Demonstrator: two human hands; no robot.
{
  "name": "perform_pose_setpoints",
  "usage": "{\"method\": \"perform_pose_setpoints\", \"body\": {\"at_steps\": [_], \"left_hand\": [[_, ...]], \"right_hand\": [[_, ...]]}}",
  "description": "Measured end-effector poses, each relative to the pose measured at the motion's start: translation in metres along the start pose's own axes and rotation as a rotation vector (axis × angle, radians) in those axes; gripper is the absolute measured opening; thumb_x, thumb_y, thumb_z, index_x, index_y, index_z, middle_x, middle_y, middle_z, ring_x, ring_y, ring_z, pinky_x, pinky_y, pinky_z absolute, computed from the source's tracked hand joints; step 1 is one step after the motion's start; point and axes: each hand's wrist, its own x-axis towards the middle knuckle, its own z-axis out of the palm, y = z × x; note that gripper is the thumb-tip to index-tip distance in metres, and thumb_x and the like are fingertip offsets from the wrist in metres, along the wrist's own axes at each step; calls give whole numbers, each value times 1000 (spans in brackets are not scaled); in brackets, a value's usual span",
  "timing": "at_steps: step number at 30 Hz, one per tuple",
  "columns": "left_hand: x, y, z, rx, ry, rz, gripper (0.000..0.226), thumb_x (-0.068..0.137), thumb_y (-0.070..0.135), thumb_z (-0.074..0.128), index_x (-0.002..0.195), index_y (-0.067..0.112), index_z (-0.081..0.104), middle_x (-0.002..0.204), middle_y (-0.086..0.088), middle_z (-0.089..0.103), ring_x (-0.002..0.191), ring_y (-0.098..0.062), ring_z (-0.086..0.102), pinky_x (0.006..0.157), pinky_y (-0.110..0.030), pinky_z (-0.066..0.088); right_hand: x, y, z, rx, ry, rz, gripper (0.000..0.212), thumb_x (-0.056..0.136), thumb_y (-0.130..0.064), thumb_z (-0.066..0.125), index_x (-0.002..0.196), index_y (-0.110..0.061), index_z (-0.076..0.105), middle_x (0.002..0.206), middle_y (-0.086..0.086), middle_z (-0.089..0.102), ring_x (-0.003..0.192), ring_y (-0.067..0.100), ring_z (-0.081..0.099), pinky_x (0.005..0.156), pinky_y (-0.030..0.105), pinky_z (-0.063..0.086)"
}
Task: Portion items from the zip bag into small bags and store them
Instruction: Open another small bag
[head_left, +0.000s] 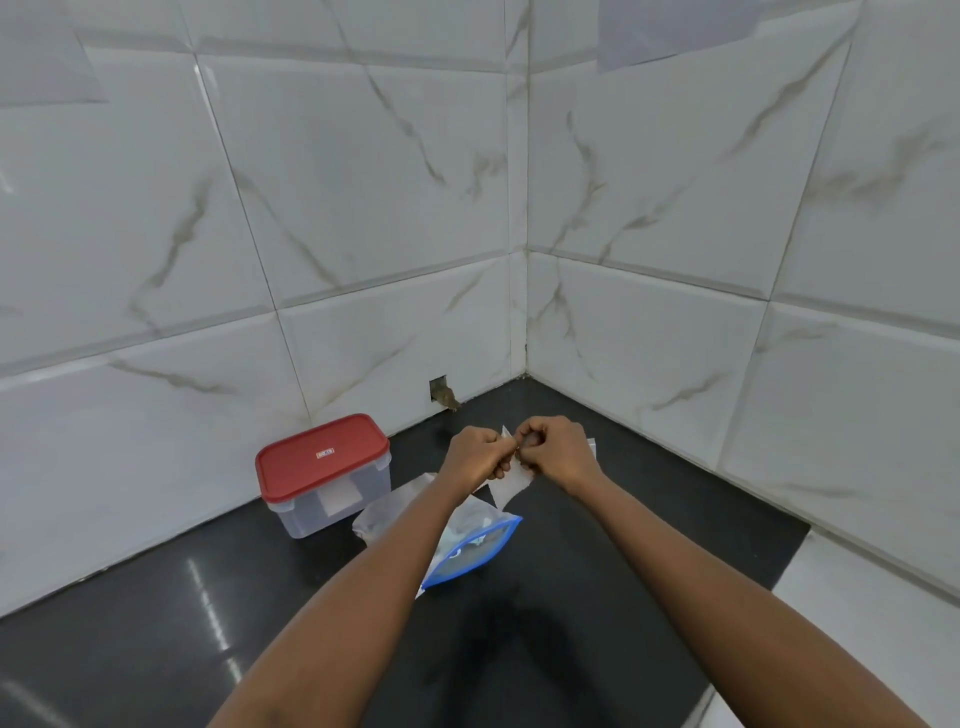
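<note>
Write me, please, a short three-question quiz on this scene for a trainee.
1. True or false: the red lid is off the clear container.
2. Whose fingers pinch the small bag? A) left hand only; B) right hand only; C) both hands.
3. Fill in: the blue-edged zip bag lies on the black ___, partly under the left forearm.

Key: 1 false, the lid sits on the container; 2 C; 3 counter.
</note>
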Motion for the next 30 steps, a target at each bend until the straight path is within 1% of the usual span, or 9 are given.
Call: {"method": "perform_pose_setpoints", "body": {"at_steps": [4,12,16,19,21,23,25,27,30], "left_hand": [[8,4,-6,90,74,5,29,83,18,60,56,5,58,51,-3,56,43,-7,48,54,-18,44],[22,23,-3,327,-53,117,37,78,23,67,52,8,46,61,-6,45,54,-11,38,60,-30,37],[25,25,-5,532,27,200,40,77,39,69,71,0,59,86,-8,53,72,-18,53,74,-37,49],[23,25,-11,472,-46,249,29,82,35,63,96,10,57,113,-8,51,95,-18,52,89,-35,45],[18,23,-14,357,-178,254,50,84,39,61,126,17,46,132,-6,47,118,-18,46,106,-39,37],[15,20,-16,385,-243,283,70,78,48,61,138,22,36,139,-2,46,129,-17,41,115,-48,23],[12,19,-20,515,-261,348,78,73,47,69,139,22,36,139,-1,46,131,-17,39,118,-52,9],[10,19,-24,635,-240,390,82,72,44,74,140,19,35,141,-2,45,133,-17,37,117,-49,0],[7,18,-28,618,-153,383,78,72,44,75,137,15,40,135,-3,49,127,-19,42,115,-41,18]], "right_hand": [[5,1,-11,-238,103,-57,20,83,-2,59,94,-7,75,96,10,69,85,21,63,77,29,53],[16,0,-12,-470,-31,-104,21,88,-15,59,103,-7,72,111,8,64,96,24,62,75,29,45],[18,6,-15,-478,-32,-142,34,87,3,48,106,-11,73,113,8,65,101,22,62,82,30,51],[20,5,-13,-366,-2,-106,36,85,4,47,106,-10,73,108,10,69,95,20,62,70,14,45],[22,2,-13,-259,9,-49,33,82,2,52,105,-9,73,107,13,69,91,20,62,70,10,42],[22,0,-12,-182,0,-6,29,80,-5,59,104,-12,74,106,14,70,93,23,65,83,23,50],[17,-6,-12,-57,-14,38,22,80,-10,62,98,-10,75,94,16,72,81,26,67,73,28,54],[13,-12,-11,76,-41,51,20,79,-9,64,95,-6,75,83,16,71,66,20,62,53,16,52],[12,-15,-7,39,-78,11,24,82,-9,63,104,-6,73,88,12,70,69,15,60,44,1,41]]}}
